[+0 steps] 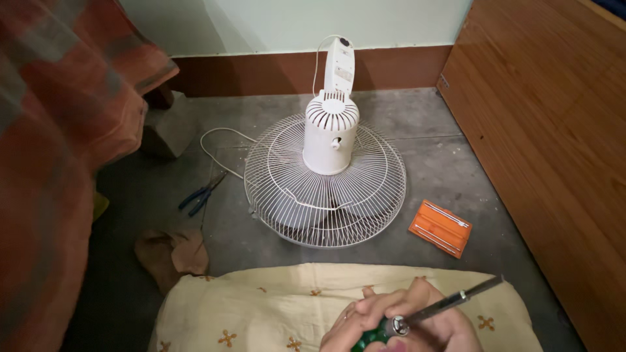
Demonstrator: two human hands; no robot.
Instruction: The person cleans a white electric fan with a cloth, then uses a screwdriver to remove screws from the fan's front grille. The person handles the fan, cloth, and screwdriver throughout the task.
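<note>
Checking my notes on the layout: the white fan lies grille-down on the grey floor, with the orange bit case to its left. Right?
Not quite. In the head view the flat orange bit case lies right of the white wire-grille fan, not left. The fan does lie grille-down on the grey concrete floor.

The scene is dimly and softly lit; the grey concrete floor [456, 150] is shadowed at left, edges slightly blurred.

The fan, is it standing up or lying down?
Lying down. The fan rests grille-first on the grey floor, its white motor housing pointing upward and its stand end toward the wall.
</note>
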